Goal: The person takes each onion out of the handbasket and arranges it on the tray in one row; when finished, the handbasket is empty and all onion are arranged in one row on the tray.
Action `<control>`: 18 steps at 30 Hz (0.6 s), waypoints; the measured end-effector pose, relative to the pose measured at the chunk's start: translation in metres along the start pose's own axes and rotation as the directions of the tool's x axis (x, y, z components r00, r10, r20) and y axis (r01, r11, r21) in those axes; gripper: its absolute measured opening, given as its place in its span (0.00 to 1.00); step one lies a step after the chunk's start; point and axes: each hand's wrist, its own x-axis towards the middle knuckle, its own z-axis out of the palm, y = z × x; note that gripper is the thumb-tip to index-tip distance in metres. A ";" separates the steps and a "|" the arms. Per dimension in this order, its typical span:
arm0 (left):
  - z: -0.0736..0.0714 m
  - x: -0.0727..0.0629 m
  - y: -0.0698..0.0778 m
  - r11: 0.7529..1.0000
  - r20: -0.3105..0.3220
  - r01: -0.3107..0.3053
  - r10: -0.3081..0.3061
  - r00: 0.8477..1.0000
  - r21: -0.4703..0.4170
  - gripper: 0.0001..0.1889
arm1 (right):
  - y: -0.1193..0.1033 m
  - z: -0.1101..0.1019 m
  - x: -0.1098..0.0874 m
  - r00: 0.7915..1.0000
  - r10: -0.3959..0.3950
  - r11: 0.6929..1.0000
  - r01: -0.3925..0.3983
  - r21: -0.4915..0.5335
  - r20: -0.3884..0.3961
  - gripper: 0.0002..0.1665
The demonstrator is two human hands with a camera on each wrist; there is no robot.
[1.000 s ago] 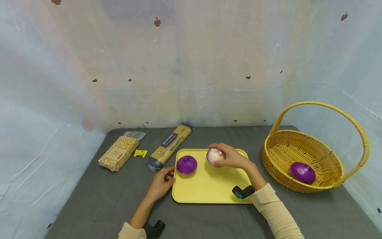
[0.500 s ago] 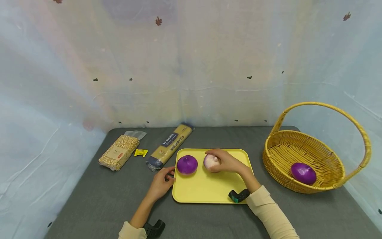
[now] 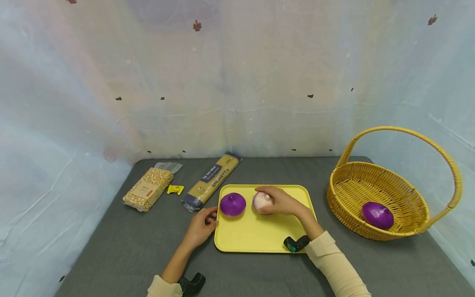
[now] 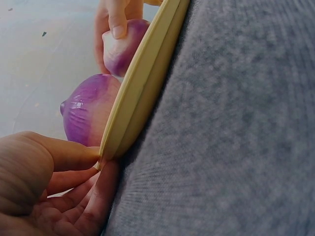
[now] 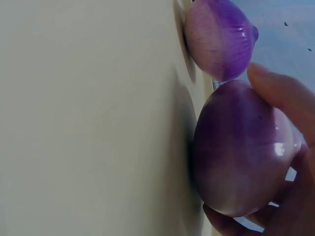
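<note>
My right hand (image 3: pixel 285 201) grips a pale onion with purple sides (image 3: pixel 260 201), fingers and thumb curled round it. That onion sits at the surface of the yellow tray (image 3: pixel 256 237), right of a deep purple onion (image 3: pixel 232 205). In the right wrist view the gripped onion (image 5: pixel 241 152) nearly fills the palm, and the other onion (image 5: pixel 219 39) lies just past it. At the tray's left edge my left hand (image 3: pixel 199 229) pinches the rim; the left wrist view shows the thumb (image 4: pixel 74 153) on one side of the rim and fingers on the other.
A yellow wicker basket (image 3: pixel 339 210) with a tall handle stands on the right, a purple onion (image 3: pixel 377 215) inside. Behind and left of the tray lie a spaghetti pack (image 3: pixel 212 181), a small yellow wrapped piece (image 3: pixel 175 189) and a bag of corn kernels (image 3: pixel 149 189) on the grey cloth (image 3: pixel 141 247).
My right hand has lowered the pale onion towards the tray and shifted slightly left, closer to the purple onion. During the last half second it has barely moved. My left hand stays at the rim.
</note>
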 end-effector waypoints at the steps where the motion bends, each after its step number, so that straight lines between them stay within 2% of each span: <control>1: 0.000 0.000 0.000 1.000 -0.001 -0.001 0.001 1.000 0.001 0.21 | 0.000 0.000 0.000 1.000 0.000 1.000 0.000 0.002 -0.001 0.40; 8: 0.000 0.000 0.000 1.000 -0.003 -0.004 0.004 1.000 0.004 0.21 | 0.002 0.002 -0.001 1.000 0.025 1.000 -0.024 0.018 -0.002 0.42; 18: 0.000 0.001 0.000 1.000 0.001 0.006 -0.006 1.000 0.009 0.21 | -0.001 0.002 -0.003 1.000 0.008 1.000 -0.008 0.001 -0.013 0.44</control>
